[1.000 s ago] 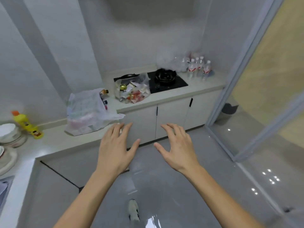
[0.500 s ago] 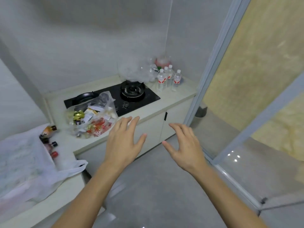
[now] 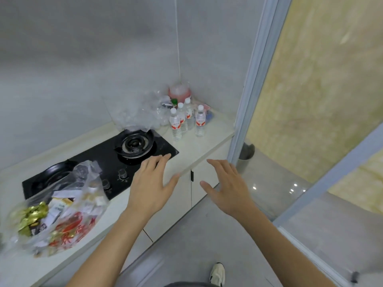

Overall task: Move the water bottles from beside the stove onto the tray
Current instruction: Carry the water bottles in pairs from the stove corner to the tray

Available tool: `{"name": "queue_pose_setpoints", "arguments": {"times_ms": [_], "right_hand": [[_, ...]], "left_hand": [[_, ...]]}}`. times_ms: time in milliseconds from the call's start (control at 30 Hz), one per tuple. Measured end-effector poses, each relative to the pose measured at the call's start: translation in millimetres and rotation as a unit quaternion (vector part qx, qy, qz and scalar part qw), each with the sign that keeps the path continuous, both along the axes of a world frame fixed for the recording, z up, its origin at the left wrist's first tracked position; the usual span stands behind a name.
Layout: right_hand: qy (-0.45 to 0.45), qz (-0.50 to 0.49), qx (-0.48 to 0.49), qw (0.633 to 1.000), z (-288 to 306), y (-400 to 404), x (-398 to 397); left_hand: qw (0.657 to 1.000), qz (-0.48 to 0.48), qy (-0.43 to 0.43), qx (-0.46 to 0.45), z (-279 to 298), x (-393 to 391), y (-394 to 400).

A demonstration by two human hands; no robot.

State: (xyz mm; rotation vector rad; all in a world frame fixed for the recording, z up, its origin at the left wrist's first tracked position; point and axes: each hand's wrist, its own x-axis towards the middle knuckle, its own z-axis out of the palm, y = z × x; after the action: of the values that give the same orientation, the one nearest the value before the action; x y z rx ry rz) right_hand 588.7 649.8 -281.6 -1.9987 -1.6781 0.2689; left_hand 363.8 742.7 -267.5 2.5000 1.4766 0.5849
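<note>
The left hand (image 3: 152, 183) and right hand (image 3: 227, 188) hover with fingers spread, holding nothing, near the counter (image 3: 199, 150) edge. Four small water bottles (image 3: 187, 119) stand upright at the far right corner, just right of the stove (image 3: 103, 162). They look full, so weighty, smooth and squeezable; grip mid-body at the label. Since a second ago, the counter is much closer.

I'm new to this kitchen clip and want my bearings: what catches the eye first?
Two bare hands, left and right, hang open in the foreground, holding nothing. Beyond them a black stove sits in the counter, and four water bottles stand upright in the corner to its right. A clear bag of bright wrappers lies at the near left.
</note>
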Motion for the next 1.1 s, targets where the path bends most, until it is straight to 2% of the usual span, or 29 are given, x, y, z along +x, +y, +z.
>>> {"name": "queue_pose_setpoints", "arguments": {"times_ms": [333, 467, 633, 767, 833, 933, 1033, 1100], "right_hand": [[0.014, 0.048, -0.035, 0.998, -10, 149, 106], [0.032, 0.062, -0.074, 0.995, -37, 217, 136], [0.075, 0.041, -0.132, 0.988, -79, 308, 176], [0.114, -0.008, -0.183, 0.976, -103, 373, 207], [0.123, -0.02, -0.192, 0.973, -113, 402, 219], [0.144, -0.029, -0.208, 0.967, -127, 440, 232], [0.161, -0.009, -0.237, 0.958, -141, 470, 238], [0.172, 0.02, -0.241, 0.955, -154, 489, 242]], "left_hand": [[0.997, 0.038, -0.005, -0.066, -19, 97, 121], [0.99, 0.067, -0.023, -0.126, -47, 117, 181], [0.957, 0.129, -0.115, -0.231, -98, 144, 272], [0.906, 0.201, -0.227, -0.296, -126, 171, 337], [0.887, 0.224, -0.261, -0.306, -141, 180, 369], [0.887, 0.248, -0.261, -0.289, -180, 188, 415], [0.889, 0.268, -0.257, -0.267, -183, 207, 426], [0.866, 0.296, -0.296, -0.274, -175, 218, 428]]}}
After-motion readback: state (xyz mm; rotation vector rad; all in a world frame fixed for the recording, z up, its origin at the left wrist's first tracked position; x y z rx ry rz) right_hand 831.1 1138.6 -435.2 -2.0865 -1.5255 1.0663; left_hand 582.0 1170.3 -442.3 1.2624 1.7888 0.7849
